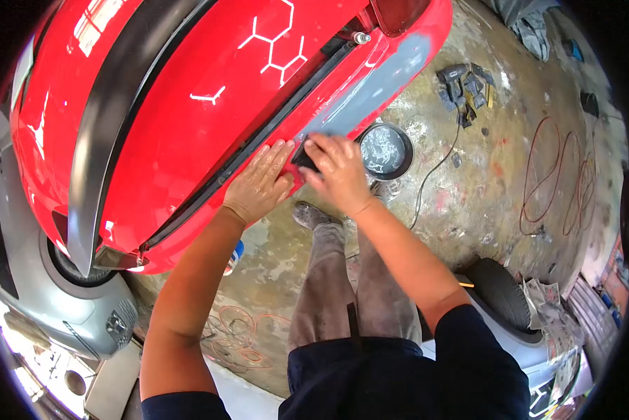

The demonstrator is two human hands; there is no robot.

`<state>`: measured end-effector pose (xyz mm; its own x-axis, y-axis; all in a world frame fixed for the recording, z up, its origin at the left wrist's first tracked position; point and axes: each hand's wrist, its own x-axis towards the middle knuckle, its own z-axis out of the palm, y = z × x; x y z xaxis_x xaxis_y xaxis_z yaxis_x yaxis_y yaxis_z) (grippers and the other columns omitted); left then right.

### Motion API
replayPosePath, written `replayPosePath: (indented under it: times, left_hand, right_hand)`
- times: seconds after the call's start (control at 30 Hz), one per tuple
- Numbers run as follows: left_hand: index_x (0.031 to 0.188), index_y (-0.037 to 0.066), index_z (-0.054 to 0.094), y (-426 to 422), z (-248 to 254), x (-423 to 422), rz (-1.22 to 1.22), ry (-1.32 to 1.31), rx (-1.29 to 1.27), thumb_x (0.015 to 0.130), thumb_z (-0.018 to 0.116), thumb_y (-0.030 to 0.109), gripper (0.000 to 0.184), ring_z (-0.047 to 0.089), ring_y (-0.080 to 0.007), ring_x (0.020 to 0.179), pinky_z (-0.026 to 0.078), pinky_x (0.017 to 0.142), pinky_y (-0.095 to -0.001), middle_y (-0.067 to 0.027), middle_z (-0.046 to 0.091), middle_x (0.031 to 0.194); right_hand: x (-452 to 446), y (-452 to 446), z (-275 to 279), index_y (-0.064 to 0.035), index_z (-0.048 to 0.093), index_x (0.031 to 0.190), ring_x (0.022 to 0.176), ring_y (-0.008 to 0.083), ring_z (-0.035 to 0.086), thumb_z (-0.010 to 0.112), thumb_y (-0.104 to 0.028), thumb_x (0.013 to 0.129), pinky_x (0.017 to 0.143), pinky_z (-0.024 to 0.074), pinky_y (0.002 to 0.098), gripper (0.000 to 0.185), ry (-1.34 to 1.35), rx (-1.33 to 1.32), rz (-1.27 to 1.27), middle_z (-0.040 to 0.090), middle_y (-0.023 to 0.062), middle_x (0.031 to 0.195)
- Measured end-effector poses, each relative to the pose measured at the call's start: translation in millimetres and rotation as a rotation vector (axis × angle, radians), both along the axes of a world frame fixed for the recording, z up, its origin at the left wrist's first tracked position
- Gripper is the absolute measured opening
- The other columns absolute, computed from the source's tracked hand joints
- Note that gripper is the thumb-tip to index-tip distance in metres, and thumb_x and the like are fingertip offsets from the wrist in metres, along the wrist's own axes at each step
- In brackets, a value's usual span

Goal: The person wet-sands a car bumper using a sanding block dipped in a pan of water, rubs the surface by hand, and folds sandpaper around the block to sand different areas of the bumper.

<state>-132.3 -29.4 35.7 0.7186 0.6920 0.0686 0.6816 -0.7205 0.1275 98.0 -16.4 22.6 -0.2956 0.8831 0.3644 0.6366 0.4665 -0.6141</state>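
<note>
A red car body (223, 77) with a smooth grey patch (391, 78) along its lower edge fills the upper left of the head view. My left hand (260, 183) lies flat on the red panel below the dark gap, its wet fingers stretched out. Close beside it, my right hand (339, 171) presses a piece of black sandpaper (302, 157) against the panel at the patch's near end. The fingers bend over the sandpaper and hide part of it. A black bucket (408, 166) of cloudy, foamy water stands on the floor just right of my right hand.
A corded power tool (453, 73) lies among dark scraps (474, 85) on the stained floor (461, 196). Its cord runs near my legs. Red hose (561, 157) loops at right. A tyre (505, 294) is lower right, a silver car (94, 315) left, and a small can (234, 256) under the panel.
</note>
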Motion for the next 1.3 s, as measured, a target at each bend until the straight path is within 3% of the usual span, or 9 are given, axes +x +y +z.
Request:
replayPosePath:
  times: [0.1, 0.33, 0.47, 0.6, 0.73, 0.87, 1.1, 1.23, 1.3]
  left_hand:
    - [0.095, 0.009, 0.061, 1, 3, 2, 0.003, -0.019, 0.002, 0.095, 0.072, 0.032, 0.026, 0.043, -0.0365, 0.15, 0.033, 0.127, -0.0484, -0.0239, 0.044, 0.161]
    - [0.098, 0.01, 0.061, -1, 1, -2, -0.019, 0.024, -0.009, 0.097, 0.069, 0.034, 0.026, 0.039, -0.0357, 0.153, 0.029, 0.128, -0.048, -0.0241, 0.041, 0.163]
    - [0.1, 0.012, 0.061, 0, -3, -3, -0.006, -0.024, -0.008, 0.097, 0.069, 0.034, 0.024, 0.038, -0.0357, 0.153, 0.028, 0.128, -0.048, -0.0239, 0.039, 0.165]
    - [0.102, 0.013, 0.062, -3, -7, -4, -0.017, -0.045, 0.016, 0.098, 0.069, 0.034, 0.022, 0.037, -0.0359, 0.154, 0.027, 0.129, -0.0479, -0.024, 0.038, 0.165]
    - [0.11, 0.015, 0.059, -1, -6, -5, -0.014, -0.029, -0.043, 0.098, 0.066, 0.032, 0.022, 0.031, -0.0348, 0.157, 0.023, 0.131, -0.0461, -0.0207, 0.034, 0.168]
    - [0.106, 0.014, 0.059, -4, -6, -5, 0.002, -0.057, -0.062, 0.097, 0.067, 0.031, 0.021, 0.032, -0.0333, 0.157, 0.025, 0.131, -0.0453, -0.0185, 0.035, 0.168]
    - [0.091, 0.012, 0.065, -2, -4, -1, 0.016, -0.035, -0.049, 0.096, 0.07, 0.034, 0.023, 0.034, -0.032, 0.156, 0.027, 0.129, -0.0457, -0.0169, 0.041, 0.165]
    - [0.104, 0.01, 0.068, -1, -3, -2, 0.009, -0.017, -0.078, 0.097, 0.07, 0.035, 0.026, 0.033, -0.031, 0.157, 0.027, 0.129, -0.0456, -0.0166, 0.04, 0.166]
    - [0.118, 0.009, 0.069, -2, -3, -1, 0.006, 0.001, -0.069, 0.097, 0.069, 0.036, 0.034, 0.033, -0.0308, 0.157, 0.027, 0.129, -0.0456, -0.0164, 0.04, 0.166]
  right_hand:
    - [25, 37, 4, -0.006, 0.065, 0.127, 0.117, 0.0381, 0.06, 0.086, -0.018, 0.076, 0.1, 0.0473, 0.051, 0.056, -0.004, -0.039, -0.229, 0.065, 0.0165, 0.132]
    - [10, 11, 18, -0.0146, 0.066, 0.127, 0.12, 0.0311, 0.059, 0.082, -0.021, 0.076, 0.097, 0.0451, 0.0492, 0.054, -0.206, -0.049, 0.115, 0.064, 0.0061, 0.137]
    - [8, 18, 27, -0.0128, 0.066, 0.129, 0.12, 0.0311, 0.061, 0.085, -0.02, 0.073, 0.099, 0.0463, 0.0488, 0.059, -0.154, -0.102, -0.108, 0.067, 0.0054, 0.134]
    - [7, 16, 39, -0.0126, 0.066, 0.128, 0.12, 0.0302, 0.061, 0.082, -0.016, 0.072, 0.099, 0.0451, 0.0481, 0.058, -0.274, -0.094, 0.203, 0.067, 0.0042, 0.134]
    - [14, 31, 35, -0.0143, 0.067, 0.128, 0.121, 0.0293, 0.059, 0.083, -0.017, 0.07, 0.098, 0.0453, 0.0481, 0.06, -0.242, -0.121, -0.111, 0.066, 0.003, 0.137]
    - [4, 13, 43, -0.0142, 0.066, 0.13, 0.119, 0.029, 0.06, 0.081, -0.017, 0.073, 0.101, 0.0451, 0.0484, 0.059, -0.259, -0.14, 0.247, 0.066, 0.0029, 0.136]
    - [54, 90, 37, -0.009, 0.07, 0.124, 0.118, 0.0329, 0.061, 0.08, -0.016, 0.074, 0.102, 0.0469, 0.0464, 0.05, -0.186, -0.068, -0.204, 0.071, 0.0084, 0.13]
    - [29, 47, 42, -0.0084, 0.07, 0.122, 0.112, 0.0355, 0.062, 0.081, -0.018, 0.072, 0.1, 0.0484, 0.0481, 0.052, -0.212, -0.086, 0.05, 0.07, 0.0105, 0.128]
    - [51, 76, 37, -0.0088, 0.07, 0.12, 0.113, 0.0347, 0.061, 0.079, -0.02, 0.073, 0.098, 0.0478, 0.0489, 0.049, -0.206, -0.077, -0.088, 0.07, 0.0092, 0.128]
